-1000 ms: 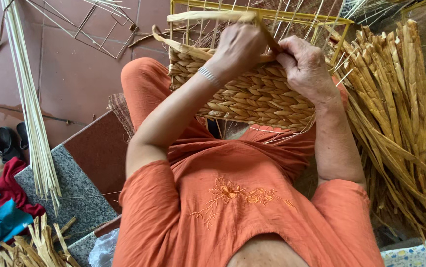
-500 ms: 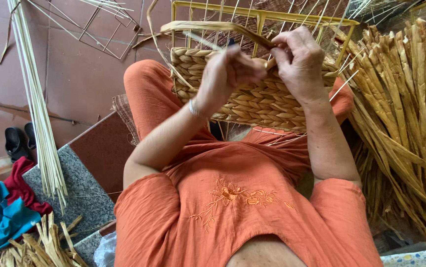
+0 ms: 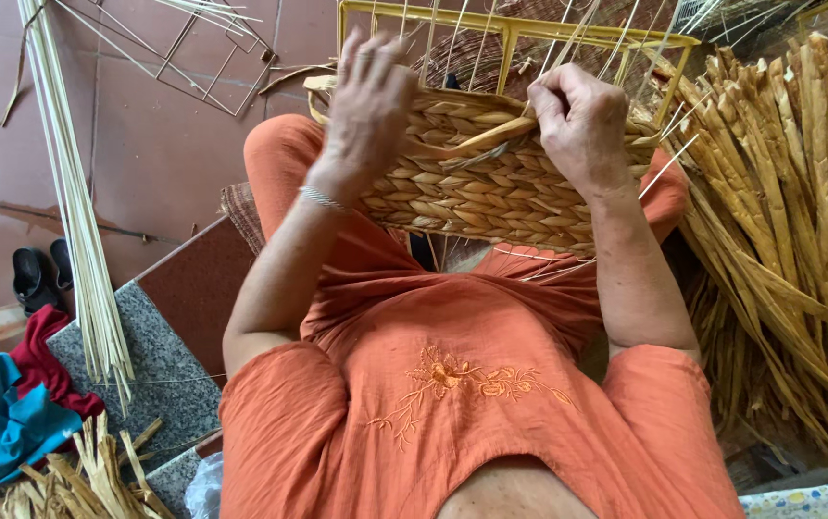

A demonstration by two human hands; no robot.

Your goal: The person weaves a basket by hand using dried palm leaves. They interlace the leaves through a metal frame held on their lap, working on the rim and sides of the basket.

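You are sitting with your orange blouse (image 3: 452, 404) filling the near part of the view, and the half-woven basket (image 3: 472, 183) is resting across your lap, its plaited wall facing you. Your right hand (image 3: 582, 125) is closing in a fist around the flat working strand (image 3: 486, 139) at the top edge of the weave — keep that grip firm, so the strand is staying taut while the other hand does the threading. Your left hand (image 3: 368, 101) is hovering with fingers spread wide and holding nothing, touching or nearly touching the upper left rim of the weave; I cannot tell which. To my eye, the step in hand is laying this strand into the top row. Bring the open fingers down onto the last finished plait and press it flat before you are pulling the strand across, or the row may be sitting loose and uneven.

Just beyond your knuckles the yellow wire frame (image 3: 510, 34) is rising above the woven part, with thin uprights standing between its bars. Pass the strand alternately in front of and behind these uprights, and watch that none is bending sideways.

Further out, a heap of dried strands (image 3: 779, 240) is lying on your right, within reach — choose the next one of like width. On your left, a bundle of pale sticks (image 3: 73, 211) is leaning across the tiled floor (image 3: 164, 154).
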